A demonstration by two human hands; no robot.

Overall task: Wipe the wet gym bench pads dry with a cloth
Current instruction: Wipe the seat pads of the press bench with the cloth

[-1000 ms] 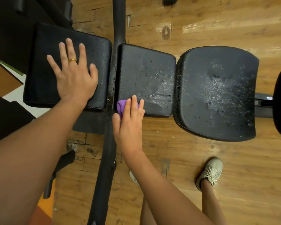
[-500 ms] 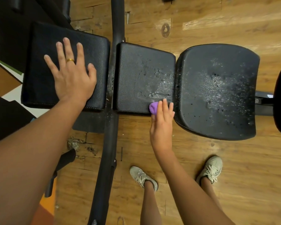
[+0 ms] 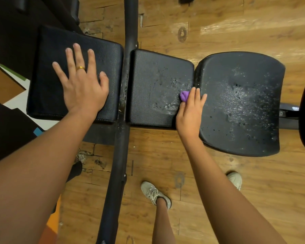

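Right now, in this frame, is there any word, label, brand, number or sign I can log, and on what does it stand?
No readable text in this frame.
The pale patch on the bench frame at right: too small and blurred to tell whether it is a label.
The shoes: no legible brand.
The bench pads and purple cloth: no print visible.

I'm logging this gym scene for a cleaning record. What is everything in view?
pads: 3, black, in a row; left pad looks dry, middle pad and right pad wet
cloth: 1, purple, at the middle-right seam
bar: 1, black, between left and middle pads
floor: 1, brown wood, beneath
shoes: 2, pale, on floor
ring: 1, gold, on a finger
left hand: flat on left pad
right hand: presses cloth
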